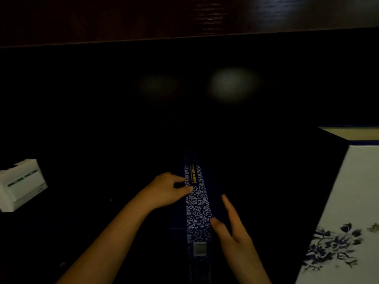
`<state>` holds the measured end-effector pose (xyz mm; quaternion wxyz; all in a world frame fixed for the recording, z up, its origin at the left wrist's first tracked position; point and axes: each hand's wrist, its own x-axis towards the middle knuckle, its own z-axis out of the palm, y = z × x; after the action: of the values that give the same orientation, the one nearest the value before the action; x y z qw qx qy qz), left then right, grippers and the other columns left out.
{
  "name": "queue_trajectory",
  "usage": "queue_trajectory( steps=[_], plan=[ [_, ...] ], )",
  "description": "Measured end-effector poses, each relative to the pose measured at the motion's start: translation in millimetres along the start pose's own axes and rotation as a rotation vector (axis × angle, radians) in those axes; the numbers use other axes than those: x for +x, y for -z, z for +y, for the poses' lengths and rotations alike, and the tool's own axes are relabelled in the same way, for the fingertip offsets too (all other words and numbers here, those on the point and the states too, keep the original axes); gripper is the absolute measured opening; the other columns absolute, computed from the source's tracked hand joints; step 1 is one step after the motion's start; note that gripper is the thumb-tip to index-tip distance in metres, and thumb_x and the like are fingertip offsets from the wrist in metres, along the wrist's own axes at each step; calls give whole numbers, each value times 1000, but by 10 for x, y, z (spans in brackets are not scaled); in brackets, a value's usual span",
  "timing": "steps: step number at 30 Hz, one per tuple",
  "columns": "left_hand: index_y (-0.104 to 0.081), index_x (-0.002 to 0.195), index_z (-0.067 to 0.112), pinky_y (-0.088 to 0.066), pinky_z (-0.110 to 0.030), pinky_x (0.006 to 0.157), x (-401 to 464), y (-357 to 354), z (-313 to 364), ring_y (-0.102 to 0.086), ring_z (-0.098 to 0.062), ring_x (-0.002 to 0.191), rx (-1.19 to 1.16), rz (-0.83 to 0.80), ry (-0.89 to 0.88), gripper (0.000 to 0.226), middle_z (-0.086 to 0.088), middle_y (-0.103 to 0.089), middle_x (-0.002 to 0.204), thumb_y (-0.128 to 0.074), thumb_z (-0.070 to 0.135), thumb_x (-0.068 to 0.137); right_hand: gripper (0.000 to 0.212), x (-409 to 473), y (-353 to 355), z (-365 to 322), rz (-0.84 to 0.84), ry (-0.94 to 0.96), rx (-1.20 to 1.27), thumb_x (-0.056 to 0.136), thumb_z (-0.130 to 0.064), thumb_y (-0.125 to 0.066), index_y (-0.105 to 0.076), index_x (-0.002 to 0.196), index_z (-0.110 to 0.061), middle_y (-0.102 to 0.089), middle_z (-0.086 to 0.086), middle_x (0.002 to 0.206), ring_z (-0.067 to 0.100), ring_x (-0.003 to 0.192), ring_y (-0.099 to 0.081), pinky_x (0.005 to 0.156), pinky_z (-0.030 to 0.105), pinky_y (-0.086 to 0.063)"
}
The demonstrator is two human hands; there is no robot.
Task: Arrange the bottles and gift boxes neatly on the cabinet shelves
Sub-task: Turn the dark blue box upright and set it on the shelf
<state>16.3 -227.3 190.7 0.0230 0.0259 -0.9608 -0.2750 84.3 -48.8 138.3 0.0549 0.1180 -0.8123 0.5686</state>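
Note:
A long, narrow gift box [198, 203] with a blue-and-white swirl pattern and a strip of yellow print lies on a very dark shelf, running away from me in the middle of the view. My left hand [166, 191] rests against its left edge, fingertips touching the patterned face. My right hand [231, 224] lies flat and open along its right edge, thumb touching the box. A large white gift box [348, 201] with blue flowers stands at the right. No bottle can be made out in the dark.
A small white box with green marks [20, 185] sits at the far left. A dark wooden board [184, 17] spans the top of the view. Two faint blurred light patches [231, 85] show on the black back of the shelf.

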Motion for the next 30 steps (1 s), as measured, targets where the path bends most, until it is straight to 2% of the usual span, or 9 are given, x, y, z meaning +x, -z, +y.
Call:
queue_trajectory(
  steps=[4,6,8,11,13,17,22,26,30],
  plan=[
    [-54,112,29,-43,-26,92,-86,-50,252,-53,-23,117,192,-80,46,71,-4,-56,121,-48,80,64,77,-65,-305,-6,23,-28,75,89,-29,-52,7,136,-47,-8,-16,155,7,138,-22,112,27,-25],
    [-55,121,27,-48,-30,95,-96,75,227,-56,-22,112,257,-118,55,77,-3,-58,126,-52,79,64,87,-118,-524,9,-53,12,2,90,-28,-49,27,124,-49,8,-20,154,7,142,-11,115,27,-22],
    [-41,135,28,-41,-27,101,-95,214,130,-48,-20,124,278,-169,74,85,-1,-46,142,-57,75,65,88,-163,-670,37,-137,39,-35,90,-27,-46,36,114,-49,14,-23,150,6,142,-6,110,20,-18],
    [-22,144,29,-29,-23,104,-127,293,14,-27,-21,139,310,-214,127,100,-1,-22,155,-61,72,63,86,-163,-715,40,-227,92,-10,88,-17,-43,22,115,-66,-4,-24,153,7,137,-27,100,14,-32],
    [-15,145,29,-25,-29,110,-131,277,-15,-17,-23,143,351,-208,158,105,-3,-11,157,-62,73,61,89,-147,-655,106,-264,148,-24,86,-8,-42,14,116,-71,-11,-25,152,4,137,-27,107,18,-31],
    [-26,143,28,-34,-23,94,-127,274,5,-34,-22,134,320,-190,142,96,-1,-29,150,-66,66,64,92,-150,-621,231,-300,256,-32,83,-8,-46,10,123,-69,7,-40,141,-5,139,-6,110,14,-19],
    [-29,141,31,-30,-20,87,-158,261,7,-36,-22,132,294,-173,134,92,0,-31,149,-67,64,64,95,-192,-788,284,-238,282,2,74,-57,-62,19,124,-66,17,-42,138,-12,133,6,111,20,-15],
    [-30,140,33,-26,-20,87,-165,258,6,-32,-21,135,274,-165,137,91,-1,-30,151,-67,64,64,92,-146,-789,349,-215,303,-24,84,-35,-62,15,123,-68,14,-46,135,-7,136,0,114,29,-27],
    [-31,140,33,-27,-21,88,-168,239,-19,-31,-21,136,297,-145,133,92,-2,-30,151,-67,65,62,92,-156,-799,340,-186,305,-49,85,-30,-62,12,123,-69,11,-45,135,-9,134,-2,113,28,-29]
  ],
)
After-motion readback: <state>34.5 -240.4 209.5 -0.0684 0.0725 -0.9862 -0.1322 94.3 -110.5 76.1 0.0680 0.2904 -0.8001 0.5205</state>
